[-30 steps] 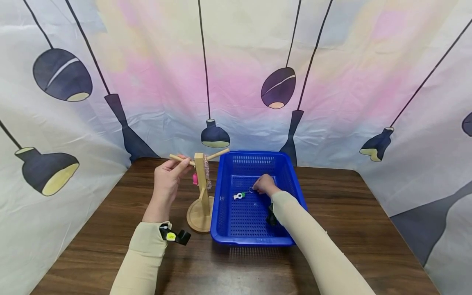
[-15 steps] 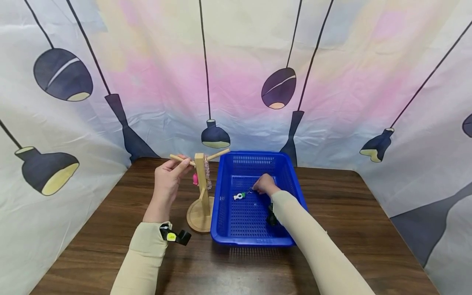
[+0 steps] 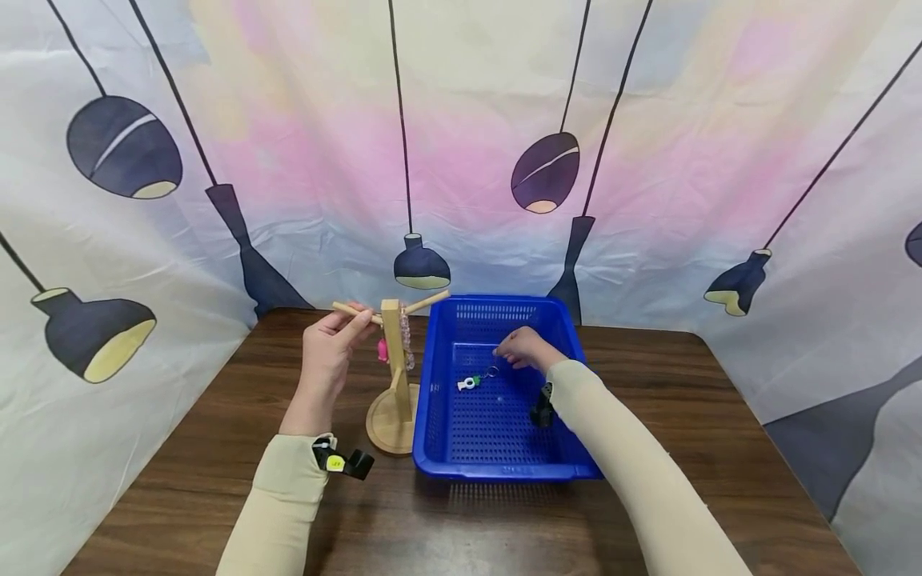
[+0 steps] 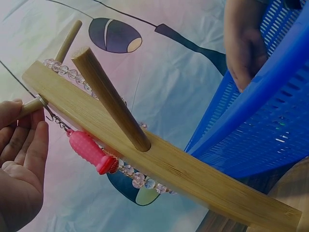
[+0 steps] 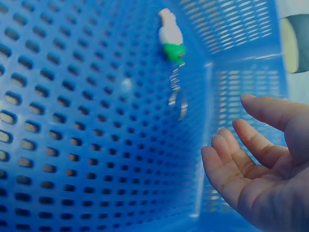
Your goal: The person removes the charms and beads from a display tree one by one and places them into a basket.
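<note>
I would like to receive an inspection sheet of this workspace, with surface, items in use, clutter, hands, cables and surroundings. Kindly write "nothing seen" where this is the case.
Surface: dark wood-grain table, bearing a blue basket and, beside it, a wooden stand.
Items in use: pink charm and clear beads hang on the stand; white-and-green keychain lies on the basket floor.
Clutter: nothing seen.
Left hand: pinches the peg that bears the pink charm.
Right hand: inside the basket, near the keychain's ring, holding nothing.
Cables: nothing seen; the lamp cords are printed.
Surroundings: pastel fabric backdrop with printed dark lamps.
</note>
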Demonstrator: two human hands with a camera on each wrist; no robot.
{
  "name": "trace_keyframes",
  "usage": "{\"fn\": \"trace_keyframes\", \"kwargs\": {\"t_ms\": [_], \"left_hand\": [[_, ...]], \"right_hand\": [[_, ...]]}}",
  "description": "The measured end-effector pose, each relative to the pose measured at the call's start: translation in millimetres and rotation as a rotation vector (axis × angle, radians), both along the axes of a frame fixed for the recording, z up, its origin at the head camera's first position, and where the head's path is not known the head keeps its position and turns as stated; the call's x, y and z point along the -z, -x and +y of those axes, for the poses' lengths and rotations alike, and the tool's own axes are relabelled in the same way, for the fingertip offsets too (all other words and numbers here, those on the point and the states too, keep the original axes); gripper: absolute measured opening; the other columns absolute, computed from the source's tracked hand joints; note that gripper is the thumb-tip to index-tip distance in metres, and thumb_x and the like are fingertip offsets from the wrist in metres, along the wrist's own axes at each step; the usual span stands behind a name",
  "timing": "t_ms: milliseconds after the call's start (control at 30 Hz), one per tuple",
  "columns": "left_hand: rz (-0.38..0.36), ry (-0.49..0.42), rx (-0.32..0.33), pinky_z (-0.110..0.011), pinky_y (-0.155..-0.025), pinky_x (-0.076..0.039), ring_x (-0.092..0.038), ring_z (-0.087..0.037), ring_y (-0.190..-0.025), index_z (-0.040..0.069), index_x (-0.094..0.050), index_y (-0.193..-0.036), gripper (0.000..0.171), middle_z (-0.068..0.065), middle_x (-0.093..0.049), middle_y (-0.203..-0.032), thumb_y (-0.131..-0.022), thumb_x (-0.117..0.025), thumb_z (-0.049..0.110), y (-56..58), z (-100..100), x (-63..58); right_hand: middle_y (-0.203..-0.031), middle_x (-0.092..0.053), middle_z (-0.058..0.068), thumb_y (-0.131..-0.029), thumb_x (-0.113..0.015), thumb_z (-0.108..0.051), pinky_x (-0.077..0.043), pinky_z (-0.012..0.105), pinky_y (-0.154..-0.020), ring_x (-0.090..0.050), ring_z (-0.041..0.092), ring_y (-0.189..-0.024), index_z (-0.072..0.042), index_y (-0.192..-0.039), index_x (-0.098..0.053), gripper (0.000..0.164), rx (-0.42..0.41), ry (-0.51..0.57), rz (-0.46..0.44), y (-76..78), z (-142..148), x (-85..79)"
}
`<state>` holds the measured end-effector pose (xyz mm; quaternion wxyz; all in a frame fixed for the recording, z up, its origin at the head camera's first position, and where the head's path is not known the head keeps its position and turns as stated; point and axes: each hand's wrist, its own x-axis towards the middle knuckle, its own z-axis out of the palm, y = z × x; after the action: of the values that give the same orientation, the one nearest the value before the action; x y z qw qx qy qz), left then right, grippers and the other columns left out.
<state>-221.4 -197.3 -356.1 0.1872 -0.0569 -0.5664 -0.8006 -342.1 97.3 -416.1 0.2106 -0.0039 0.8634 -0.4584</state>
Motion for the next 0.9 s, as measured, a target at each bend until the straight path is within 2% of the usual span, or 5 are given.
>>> {"fn": "trace_keyframes", "kwargs": {"t_ms": [133,233,533,733,900], "left_hand": [[-0.016,0.004,-0.001,-0.018,-0.084,-0.064,-0.074,-0.001,-0.081,0.023,-0.076,-0.084,0.036,0.009,-0.074,-0.084,-0.099,-0.061,-0.006,-0.4,0,-0.1],[-0.012,0.004,0.004,-0.018,-0.084,-0.064,-0.074,-0.001,-0.082,0.023,-0.077,-0.084,0.035,0.009,-0.074,-0.085,-0.099,-0.061,-0.005,-0.1,0,0.0],[0.014,0.003,0.004,-0.018,-0.084,-0.064,-0.074,-0.001,-0.082,0.022,-0.077,-0.085,0.035,0.009,-0.074,-0.085,-0.098,-0.061,-0.007,0.1,0,0.6],[0.018,-0.011,0.004,-0.018,-0.084,-0.064,-0.075,-0.002,-0.082,0.021,-0.076,-0.085,0.036,0.008,-0.075,-0.085,-0.098,-0.060,-0.008,0.8,0,0.3],[0.021,-0.015,0.004,-0.018,-0.085,-0.064,-0.075,-0.002,-0.083,0.020,-0.076,-0.085,0.034,0.008,-0.074,-0.087,-0.098,-0.061,-0.008,0.9,0,-0.1]], "right_hand": [[-0.144,-0.058,0.022,-0.102,-0.063,-0.014,-0.057,0.049,-0.109,-0.061,0.036,-0.126,0.003,-0.128,-0.064,0.031,-0.037,0.022,0.020,-6.3,2,-14.7],[-0.145,-0.057,0.022,-0.103,-0.062,-0.016,-0.055,0.051,-0.111,-0.058,0.039,-0.132,0.001,-0.130,-0.063,0.032,-0.048,0.041,0.053,-12.0,2,-23.8],[-0.141,-0.059,0.021,-0.104,-0.061,-0.021,-0.051,0.057,-0.115,-0.056,0.040,-0.134,0.001,-0.136,-0.059,0.038,-0.116,0.141,0.153,-37.8,-2,-48.0],[-0.141,-0.058,0.019,-0.104,-0.062,-0.023,-0.053,0.054,-0.113,-0.057,0.036,-0.134,-0.001,-0.140,-0.055,0.043,-0.152,0.230,0.238,-52.8,-9,-66.3],[-0.144,-0.056,0.019,-0.103,-0.063,-0.021,-0.053,0.053,-0.114,-0.056,0.036,-0.135,-0.002,-0.142,-0.053,0.044,-0.148,0.329,0.280,-63.3,-17,-81.2]]}}
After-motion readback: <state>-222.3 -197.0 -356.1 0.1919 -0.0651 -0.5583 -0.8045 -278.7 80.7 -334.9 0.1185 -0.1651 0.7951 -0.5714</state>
